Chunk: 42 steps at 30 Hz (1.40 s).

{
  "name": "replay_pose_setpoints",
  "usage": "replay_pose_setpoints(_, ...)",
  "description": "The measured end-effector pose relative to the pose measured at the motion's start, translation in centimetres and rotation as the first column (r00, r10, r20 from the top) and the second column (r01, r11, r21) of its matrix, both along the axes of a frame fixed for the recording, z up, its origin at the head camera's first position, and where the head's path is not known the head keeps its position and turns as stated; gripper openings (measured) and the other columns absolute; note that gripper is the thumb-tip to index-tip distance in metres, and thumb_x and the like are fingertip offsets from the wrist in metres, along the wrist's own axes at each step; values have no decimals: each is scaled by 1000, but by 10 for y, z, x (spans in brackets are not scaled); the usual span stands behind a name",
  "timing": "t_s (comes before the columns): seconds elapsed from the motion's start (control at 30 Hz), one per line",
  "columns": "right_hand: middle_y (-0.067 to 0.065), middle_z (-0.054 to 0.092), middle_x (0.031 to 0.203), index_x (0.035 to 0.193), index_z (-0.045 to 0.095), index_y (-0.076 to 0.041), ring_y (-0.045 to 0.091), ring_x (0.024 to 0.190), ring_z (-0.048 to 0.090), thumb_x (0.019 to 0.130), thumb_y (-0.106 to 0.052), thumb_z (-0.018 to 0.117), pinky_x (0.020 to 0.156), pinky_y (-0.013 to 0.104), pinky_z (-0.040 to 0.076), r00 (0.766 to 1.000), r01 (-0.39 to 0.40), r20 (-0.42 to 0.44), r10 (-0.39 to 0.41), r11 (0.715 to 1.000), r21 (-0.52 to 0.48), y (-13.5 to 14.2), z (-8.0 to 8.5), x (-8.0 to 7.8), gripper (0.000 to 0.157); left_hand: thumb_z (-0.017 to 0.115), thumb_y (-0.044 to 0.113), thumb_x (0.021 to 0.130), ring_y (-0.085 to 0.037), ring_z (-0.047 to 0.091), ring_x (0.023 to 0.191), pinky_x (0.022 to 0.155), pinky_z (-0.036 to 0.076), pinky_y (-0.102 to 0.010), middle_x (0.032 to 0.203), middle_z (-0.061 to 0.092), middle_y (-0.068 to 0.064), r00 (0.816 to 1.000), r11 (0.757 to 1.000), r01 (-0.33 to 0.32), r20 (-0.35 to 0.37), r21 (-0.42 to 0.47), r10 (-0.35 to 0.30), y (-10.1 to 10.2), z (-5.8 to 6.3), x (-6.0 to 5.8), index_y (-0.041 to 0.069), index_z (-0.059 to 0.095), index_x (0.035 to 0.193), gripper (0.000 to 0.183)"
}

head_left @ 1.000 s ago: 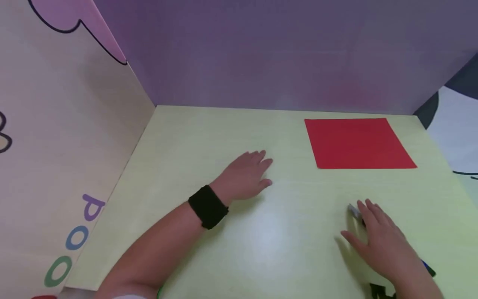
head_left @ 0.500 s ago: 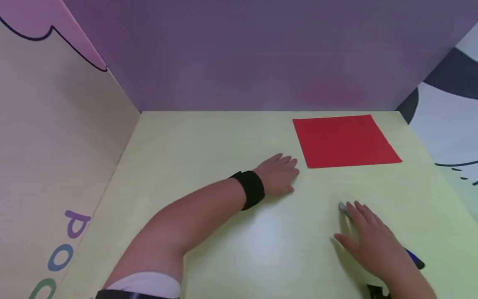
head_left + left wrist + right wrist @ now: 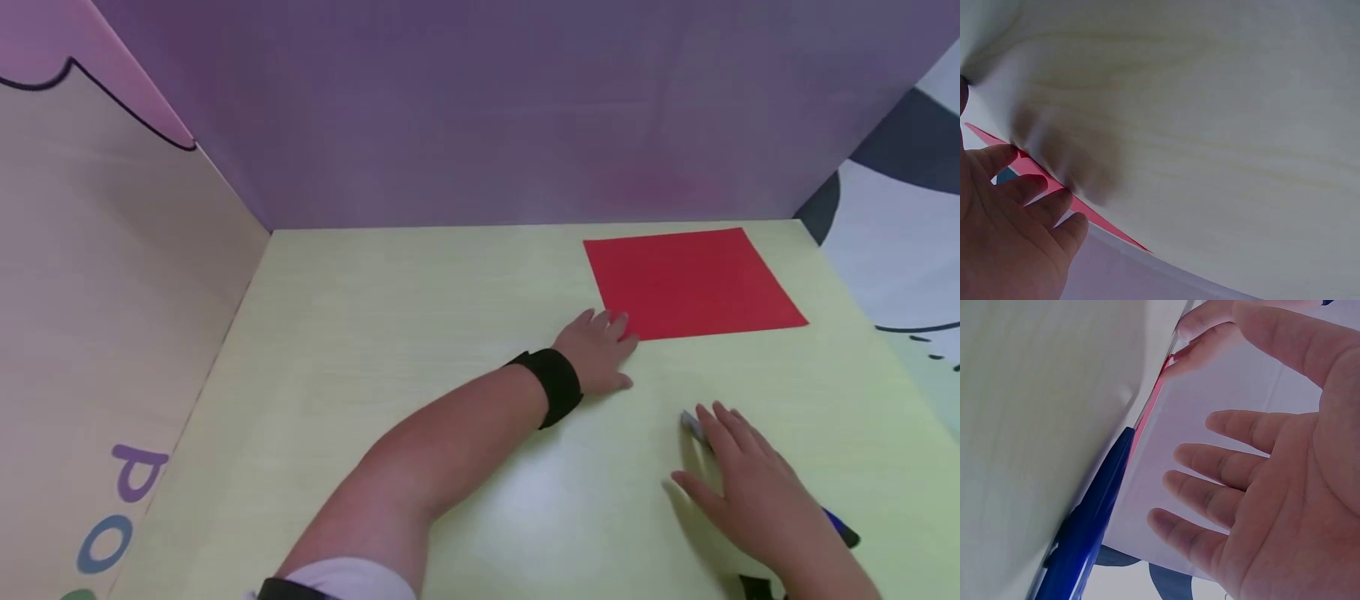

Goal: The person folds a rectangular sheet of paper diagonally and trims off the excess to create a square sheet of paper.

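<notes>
A flat red sheet (image 3: 697,283) lies on the pale table toward the back right. My left hand (image 3: 596,354) reaches out palm down, fingers spread, its fingertips at the sheet's near left corner; whether they touch it I cannot tell. In the left wrist view, that hand (image 3: 1016,219) shows straight, separate fingers with the red sheet beyond. My right hand (image 3: 757,492), fingers extended, hovers over a long blue tool (image 3: 1088,525) with a black end and a silvery tip. In the head view the hand hides most of this tool, so its exact kind is unclear.
The pale table (image 3: 420,283) meets a purple panel (image 3: 487,117) at the back. A panel with coloured letters (image 3: 138,475) borders the left side; a black-and-white patterned one (image 3: 907,250) stands at right. A black strap piece (image 3: 756,587) shows by the right wrist.
My left hand has moved right across the table to the red sheet's near left corner. The right hand stays over the blue tool. The head view has shifted slightly.
</notes>
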State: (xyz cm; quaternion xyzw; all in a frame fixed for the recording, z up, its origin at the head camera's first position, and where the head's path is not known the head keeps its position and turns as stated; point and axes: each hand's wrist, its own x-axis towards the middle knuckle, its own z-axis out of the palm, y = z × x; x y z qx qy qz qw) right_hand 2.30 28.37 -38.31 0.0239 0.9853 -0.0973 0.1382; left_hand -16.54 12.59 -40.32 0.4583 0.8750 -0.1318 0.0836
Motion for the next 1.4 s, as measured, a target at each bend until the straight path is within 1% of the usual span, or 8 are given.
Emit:
replay_pose_setpoints(0.13,31,21,150,150,15,-8,52,135,15,76,-71,53,94,75,28,1000,-16,-26,16,1000,2,-3,3,1,104,38,67,87,-23,20,141,118,16,-39,157,19,-2,1000,1000,9,1,2,-9,1,-1,4,25,18,150,79)
replay_pose_setpoints(0.3,31,22,149,150,17,-7,51,135,15,78,-68,54,97,75,26,998,-37,-50,37,999,-2,-5,5,0,101,46,68,83,-21,30,134,115,23,-37,149,31,-2,1000,1000,29,1,10,-29,-9,1,8,23,28,146,80)
replay_pose_setpoints(0.47,32,22,148,149,19,-6,52,135,15,75,-73,52,95,75,27,998,-51,-21,52,999,14,-9,3,-8,105,52,65,81,-21,36,128,112,30,-37,142,38,-2,1000,1000,15,17,22,-16,-34,6,14,22,35,141,76)
replay_pose_setpoints(0.77,30,22,150,149,20,-6,50,136,16,75,-73,52,97,72,29,994,-111,7,111,994,19,-21,5,-19,105,49,61,86,-21,42,116,104,35,-38,134,41,-2,999,999,-41,-6,2,41,-79,10,26,22,23,148,78)
replay_pose_setpoints(0.93,27,21,153,149,21,-8,49,137,17,77,-73,50,99,70,30,988,-152,-2,152,988,27,-33,7,-20,101,52,64,82,-21,44,104,95,38,-37,124,44,-3,994,994,-109,14,11,109,-102,14,33,20,35,141,75)
replay_pose_setpoints(1.1,26,22,153,149,21,-9,47,137,18,80,-68,52,101,69,29,986,-167,-11,167,985,35,-40,9,-21,96,56,66,78,-22,44,98,93,41,-37,114,46,-4,967,969,-243,83,40,239,-124,21,39,15,47,128,71)
replay_pose_setpoints(1.23,25,22,153,149,21,-9,47,137,19,82,-66,52,103,69,27,982,-189,-18,190,981,42,-42,11,-21,94,57,65,77,-25,46,102,96,41,-40,116,49,-7,937,939,-338,117,64,329,-144,19,43,13,51,124,71)
replay_pose_setpoints(1.4,25,21,154,149,22,-8,48,137,18,83,-65,52,103,69,26,980,-201,8,201,978,53,-43,10,-21,92,62,61,76,-27,47,107,99,40,-43,117,51,-11,911,912,-402,132,86,390,-173,16,50,10,53,118,67)
